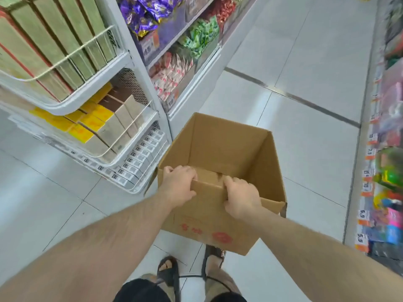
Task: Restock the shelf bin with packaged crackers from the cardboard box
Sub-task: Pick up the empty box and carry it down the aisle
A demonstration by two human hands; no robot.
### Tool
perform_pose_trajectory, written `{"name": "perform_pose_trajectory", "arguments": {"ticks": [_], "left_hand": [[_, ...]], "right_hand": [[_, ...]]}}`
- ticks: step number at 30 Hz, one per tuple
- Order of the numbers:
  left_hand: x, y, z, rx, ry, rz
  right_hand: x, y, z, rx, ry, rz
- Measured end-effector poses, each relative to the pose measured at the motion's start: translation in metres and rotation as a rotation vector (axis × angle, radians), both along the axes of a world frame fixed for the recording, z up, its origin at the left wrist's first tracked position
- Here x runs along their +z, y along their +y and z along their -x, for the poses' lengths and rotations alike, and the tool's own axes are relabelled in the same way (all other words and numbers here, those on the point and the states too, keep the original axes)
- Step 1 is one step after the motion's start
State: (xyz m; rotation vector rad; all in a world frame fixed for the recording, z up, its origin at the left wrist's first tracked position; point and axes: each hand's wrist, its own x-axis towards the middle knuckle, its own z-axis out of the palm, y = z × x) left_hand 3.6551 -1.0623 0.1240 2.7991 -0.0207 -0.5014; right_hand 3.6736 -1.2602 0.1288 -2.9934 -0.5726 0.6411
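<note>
Two bare forearms reach forward over sandalled feet [168,269] on the pale tiled floor [305,62]. The left hand [180,185] and right hand [241,198] both grip the near flap of the cardboard box [220,221]; on each hand the fingers are curled over the flap's top edge with the thumb pressed against its outer face, so the flap is pinched between them. The box is held above the floor in the middle of the aisle, mouth up and tipped slightly toward the person. Its inside shows only bare cardboard. Red print marks the near wall. One corner points away toward the shelving, and the long sides run up the aisle.

To the left stands a white wire rack [122,149] just beside the box's far-left corner. Its upper basket holds green cartons [54,40] on edge, and the lower one yellow and tan cartons [102,123]. Beyond it, shelf bins hold purple bags [148,12], green packets [202,38] and red-and-white cracker packets [172,75]. Blurred goods line the right edge. Between the two sides the aisle floor is open ahead of the box.
</note>
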Motion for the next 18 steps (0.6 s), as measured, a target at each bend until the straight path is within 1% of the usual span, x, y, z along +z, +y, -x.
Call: {"name": "perform_pose_trajectory", "arguments": {"ticks": [3, 5, 8, 12, 15, 18], "left_hand": [[-0.046, 0.016, -0.014, 0.024, 0.038, -0.059], [-0.083, 0.031, -0.021, 0.001, 0.048, -0.115], [-0.144, 0.059, -0.017, -0.034, 0.097, -0.151], [-0.212, 0.096, -0.003, -0.14, 0.147, -0.2], [-0.257, 0.122, 0.011, -0.227, 0.174, -0.238], [-0.291, 0.145, 0.032, -0.23, 0.156, -0.248]], "right_hand": [[-0.044, 0.019, -0.019, 0.048, 0.026, -0.029], [-0.078, 0.035, -0.025, 0.063, 0.031, -0.058], [-0.137, 0.065, -0.022, 0.113, 0.074, -0.044], [-0.21, 0.109, -0.001, 0.159, 0.187, 0.045], [-0.257, 0.133, 0.022, 0.216, 0.211, 0.043], [-0.29, 0.152, 0.041, 0.243, 0.202, 0.004]]}}
